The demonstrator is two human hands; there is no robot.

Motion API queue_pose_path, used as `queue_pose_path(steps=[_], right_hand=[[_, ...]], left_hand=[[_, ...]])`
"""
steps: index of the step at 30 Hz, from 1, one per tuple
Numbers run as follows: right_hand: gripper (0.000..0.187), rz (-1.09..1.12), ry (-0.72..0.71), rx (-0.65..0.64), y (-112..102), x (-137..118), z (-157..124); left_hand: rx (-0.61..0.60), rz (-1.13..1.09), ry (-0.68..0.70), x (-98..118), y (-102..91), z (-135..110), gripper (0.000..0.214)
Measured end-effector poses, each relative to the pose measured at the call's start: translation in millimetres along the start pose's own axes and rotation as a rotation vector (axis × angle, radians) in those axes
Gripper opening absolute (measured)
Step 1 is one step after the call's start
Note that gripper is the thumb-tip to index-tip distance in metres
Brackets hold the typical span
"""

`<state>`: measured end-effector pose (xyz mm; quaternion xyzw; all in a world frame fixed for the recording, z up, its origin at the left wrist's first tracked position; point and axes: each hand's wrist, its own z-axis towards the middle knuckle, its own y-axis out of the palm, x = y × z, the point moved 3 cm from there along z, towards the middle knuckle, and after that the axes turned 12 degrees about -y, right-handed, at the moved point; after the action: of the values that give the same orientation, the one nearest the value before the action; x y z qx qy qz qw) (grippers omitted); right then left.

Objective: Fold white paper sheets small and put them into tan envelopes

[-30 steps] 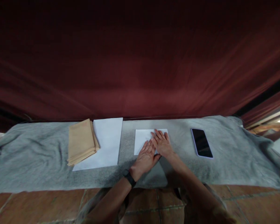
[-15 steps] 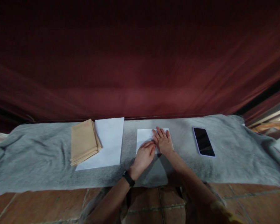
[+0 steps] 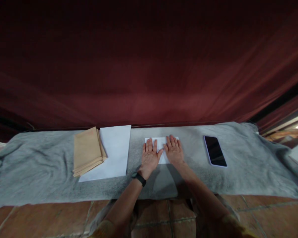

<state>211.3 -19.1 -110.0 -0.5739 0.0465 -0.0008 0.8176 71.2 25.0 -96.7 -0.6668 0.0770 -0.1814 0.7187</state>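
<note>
Terracotta tile floor [image 3: 39,218], grey blanket-covered table [image 3: 39,175], left hand [image 3: 150,158] and right hand [image 3: 174,152] flat, fingers spread, gripping nothing, pressing one small white paper [image 3: 161,145] mid-table, one black smartphone [image 3: 215,151] at 3 o'clock, one large white sheet [image 3: 115,148] and one tan envelope stack [image 3: 87,150] at 9 o'clock, dark red curtain [image 3: 149,66]

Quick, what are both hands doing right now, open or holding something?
Left hand: open, flat, palm down on the folded white paper, gripping nothing.
Right hand: open, flat on the same paper, gripping nothing.
</note>
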Motion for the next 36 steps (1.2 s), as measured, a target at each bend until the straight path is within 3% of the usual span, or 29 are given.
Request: queue_pose_path(steps=[9,21,25,28,32,36], right_hand=[[0.066,-0.031,0.119,0.055,0.2,18.3,-10.8],[0.063,-0.064,0.239,-0.003,-7.2,29.4,-22.4],[0.061,-0.064,0.312,0.065,-11.6,27.6,-25.1],[0.059,0.010,0.202,0.126,-11.5,10.5,-23.7],[0.055,0.111,-0.045,0.044,-6.6,-24.6,-22.0],[0.052,0.072,-0.071,-0.024,-6.3,-36.6,-24.2]], left_hand=[[0.020,-0.016,-0.022,-2.1,0.0,0.0,0.076],[-0.015,-0.005,-0.009,-1.6,-2.6,-1.3,0.079],[-0.012,0.001,-0.019,-0.9,-1.7,-0.9,0.079],[-0.006,-0.009,-0.021,-1.5,-1.9,-1.0,0.078],[-0.021,-0.014,-0.004,-2.4,-2.2,-1.1,0.071],[-0.015,-0.018,0.011,-2.4,-2.8,-1.1,0.066]])
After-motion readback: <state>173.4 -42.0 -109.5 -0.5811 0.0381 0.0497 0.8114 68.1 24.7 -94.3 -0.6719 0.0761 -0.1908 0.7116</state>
